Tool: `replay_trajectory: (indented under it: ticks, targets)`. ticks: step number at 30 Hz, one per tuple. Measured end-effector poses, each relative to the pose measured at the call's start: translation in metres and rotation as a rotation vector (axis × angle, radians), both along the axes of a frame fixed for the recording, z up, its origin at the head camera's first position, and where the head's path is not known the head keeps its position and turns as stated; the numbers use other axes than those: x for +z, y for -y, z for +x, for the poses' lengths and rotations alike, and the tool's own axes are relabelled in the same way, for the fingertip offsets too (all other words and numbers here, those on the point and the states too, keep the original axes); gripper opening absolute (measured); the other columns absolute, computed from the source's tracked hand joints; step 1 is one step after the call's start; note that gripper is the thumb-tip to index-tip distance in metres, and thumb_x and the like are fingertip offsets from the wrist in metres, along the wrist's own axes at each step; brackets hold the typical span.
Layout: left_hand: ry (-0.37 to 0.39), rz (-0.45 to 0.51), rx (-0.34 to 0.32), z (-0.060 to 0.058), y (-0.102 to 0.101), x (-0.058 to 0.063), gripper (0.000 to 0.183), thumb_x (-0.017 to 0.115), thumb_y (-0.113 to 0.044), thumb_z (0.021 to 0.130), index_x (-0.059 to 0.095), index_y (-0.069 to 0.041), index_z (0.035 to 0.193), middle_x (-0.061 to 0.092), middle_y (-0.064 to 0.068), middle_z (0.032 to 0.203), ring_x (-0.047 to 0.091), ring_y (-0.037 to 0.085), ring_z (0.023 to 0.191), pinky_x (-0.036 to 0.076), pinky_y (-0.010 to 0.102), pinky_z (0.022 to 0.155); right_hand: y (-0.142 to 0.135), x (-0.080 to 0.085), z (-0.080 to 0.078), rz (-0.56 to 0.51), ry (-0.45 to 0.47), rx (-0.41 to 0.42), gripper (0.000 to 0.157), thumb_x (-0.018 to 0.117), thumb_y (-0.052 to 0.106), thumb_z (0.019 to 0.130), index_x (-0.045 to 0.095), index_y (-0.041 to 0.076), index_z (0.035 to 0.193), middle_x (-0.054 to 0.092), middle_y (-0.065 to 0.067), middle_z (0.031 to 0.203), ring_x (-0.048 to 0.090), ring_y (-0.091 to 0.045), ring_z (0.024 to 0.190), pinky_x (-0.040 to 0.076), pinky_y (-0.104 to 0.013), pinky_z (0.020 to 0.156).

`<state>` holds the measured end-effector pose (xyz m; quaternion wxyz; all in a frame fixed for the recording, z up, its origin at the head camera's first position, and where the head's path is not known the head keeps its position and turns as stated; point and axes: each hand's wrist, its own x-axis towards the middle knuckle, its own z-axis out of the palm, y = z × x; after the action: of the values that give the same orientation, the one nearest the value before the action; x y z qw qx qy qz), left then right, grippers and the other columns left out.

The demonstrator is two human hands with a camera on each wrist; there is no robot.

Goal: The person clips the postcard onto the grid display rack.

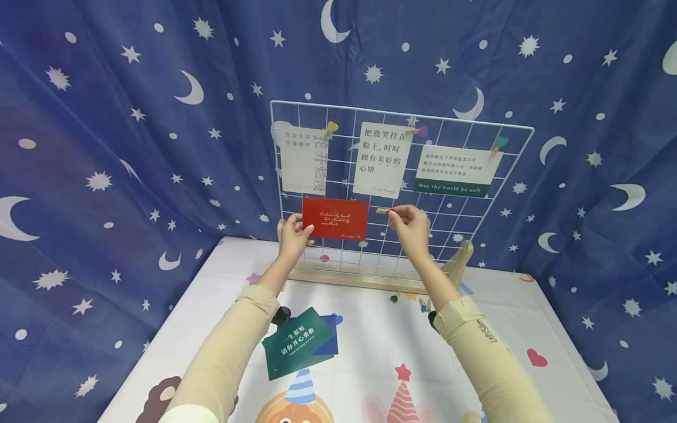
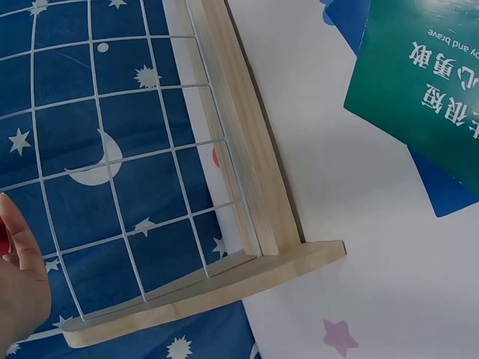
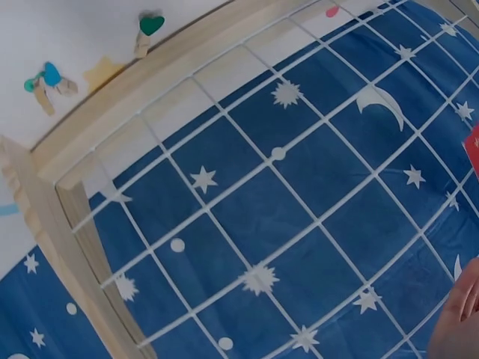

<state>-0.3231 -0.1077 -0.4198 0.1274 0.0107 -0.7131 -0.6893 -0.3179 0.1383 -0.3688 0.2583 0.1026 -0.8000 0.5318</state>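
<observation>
My left hand (image 1: pixel 294 236) pinches the left edge of a red card (image 1: pixel 335 219) with pale script, held upright before the white wire grid (image 1: pixel 402 247). To the card's right, my right hand (image 1: pixel 412 228) pinches a small wooden clothespin (image 1: pixel 383 211) with a bit of red at the fingertips. Above hang three cards on the grid: a white card (image 1: pixel 302 161) under a yellow heart clip (image 1: pixel 331 128), a taller white card (image 1: pixel 382 158) by a purple heart clip (image 1: pixel 421 131), and a white-and-green card (image 1: pixel 456 170) by a green heart clip (image 1: pixel 499 143).
The grid stands in a wooden base (image 1: pixel 359 278) on the table. Nearer me lie a green card (image 1: pixel 298 342) and a blue card (image 1: pixel 329 338), overlapping. Several loose clips, among them a green heart clip (image 3: pixel 150 27) and a blue clip (image 3: pixel 51 73), lie before the base.
</observation>
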Motion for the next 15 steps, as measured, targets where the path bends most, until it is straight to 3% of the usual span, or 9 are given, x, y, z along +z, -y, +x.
replay_trajectory:
  ticks: [3,6,11,15]
  targets:
    - [0.014,-0.026,0.004,-0.001,0.000,0.003,0.033,0.056,0.005,0.090,0.046,0.008,0.122,0.058,0.031,0.120,0.066,0.017,0.078,0.056,0.020,0.056,0.003,0.005,-0.003,0.006,0.011,-0.024,0.016,0.064,0.006,0.088,0.065,-0.009,0.095,0.069,-0.026,0.086,0.057,0.005,0.059,0.050,-0.007,0.059]
    - [0.012,-0.027,0.011,-0.002,-0.001,0.005,0.033,0.056,0.005,0.090,0.046,0.008,0.121,0.058,0.032,0.120,0.066,0.017,0.078,0.057,0.023,0.058,0.007,0.008,-0.007,0.018,0.033,-0.048,0.017,0.063,0.007,0.089,0.065,-0.008,0.095,0.069,-0.025,0.089,0.059,0.002,0.060,0.050,-0.006,0.059]
    - [0.012,-0.005,0.031,-0.003,-0.004,0.006,0.029,0.057,0.005,0.090,0.049,0.007,0.117,0.060,0.031,0.114,0.063,0.011,0.068,0.058,0.027,0.060,0.012,0.011,-0.012,0.012,0.050,-0.066,0.015,0.063,0.004,0.088,0.062,-0.010,0.095,0.068,-0.026,0.092,0.068,-0.020,0.066,0.050,-0.007,0.057]
    - [0.020,-0.014,0.045,-0.006,-0.007,0.005,0.029,0.056,0.004,0.090,0.050,0.006,0.118,0.062,0.030,0.111,0.063,0.011,0.069,0.058,0.026,0.060,0.014,0.010,-0.014,-0.013,0.050,-0.096,0.015,0.064,0.004,0.087,0.063,-0.010,0.094,0.069,-0.025,0.092,0.064,-0.009,0.058,0.049,-0.006,0.053]
